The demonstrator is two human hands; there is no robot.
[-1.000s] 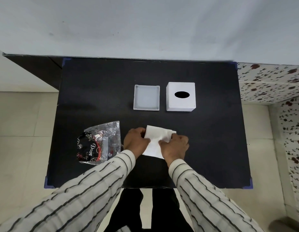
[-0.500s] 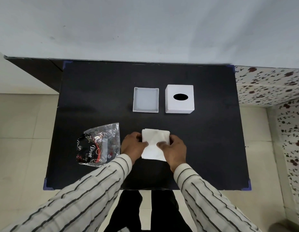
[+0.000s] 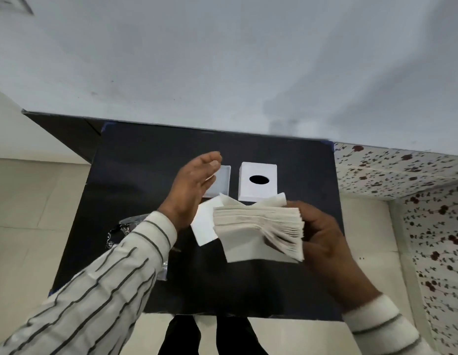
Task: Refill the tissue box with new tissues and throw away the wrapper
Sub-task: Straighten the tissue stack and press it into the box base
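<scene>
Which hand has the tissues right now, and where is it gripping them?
The right hand holds the tissue stack by its right end, the sheets fanning out there. The left hand is open and raised, holding nothing.

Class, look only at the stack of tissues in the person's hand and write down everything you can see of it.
The stack of tissues is a thick wad of many thin white paper sheets, folded, with their layered edges facing the camera. It is lifted above the black table, held from its right side by the right hand. The sheets fan apart at the right, and loose white sheets stick out at the top and the left. The open left hand is beside it; contact cannot be told.
</scene>
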